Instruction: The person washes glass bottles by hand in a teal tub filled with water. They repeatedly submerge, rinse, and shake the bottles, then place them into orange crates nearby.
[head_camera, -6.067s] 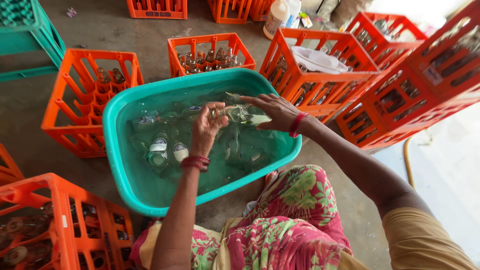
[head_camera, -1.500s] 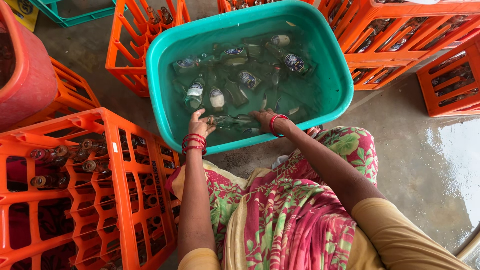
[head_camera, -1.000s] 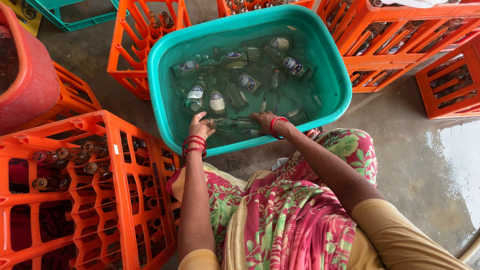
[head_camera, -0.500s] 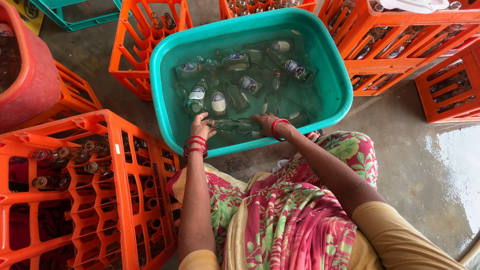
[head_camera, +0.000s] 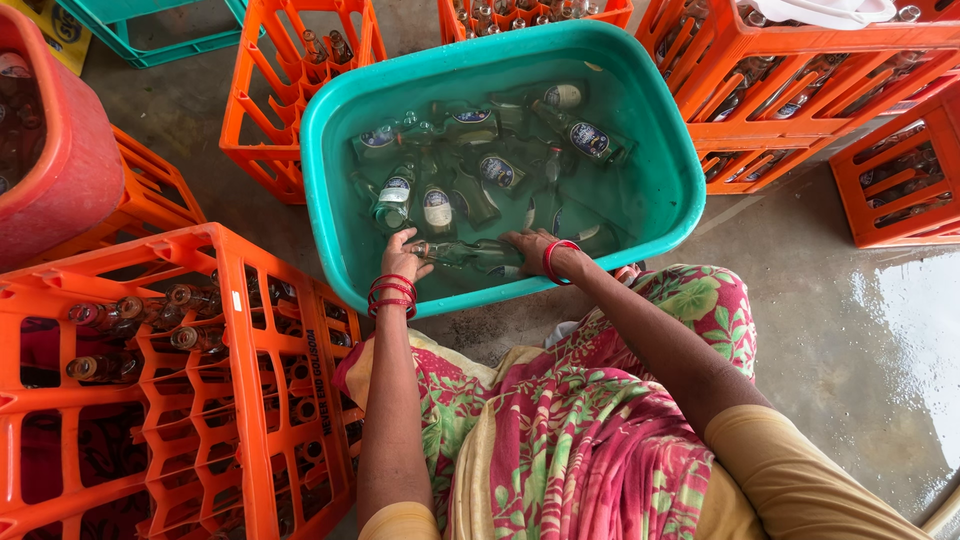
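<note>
Reaching forward over my lap, I have both arms stretched into the teal tub (head_camera: 660, 215), wrists at its near edge. My left hand (head_camera: 403, 255) sits by the near left side, fingers curled around the neck end of a glass bottle (head_camera: 470, 254) lying on its side under the water. My right hand (head_camera: 530, 247) lies palm down on the other end of that bottle, fingers closed over it, red bangles on both wrists. More bottles rest further in, toward the far edge. An orange crate (head_camera: 240, 300) with a few bottles stands at my left knee. Compared with half a second ago, my hands and the bottle are in the same place along the near edge; nothing in the tub has visibly shifted.
</note>
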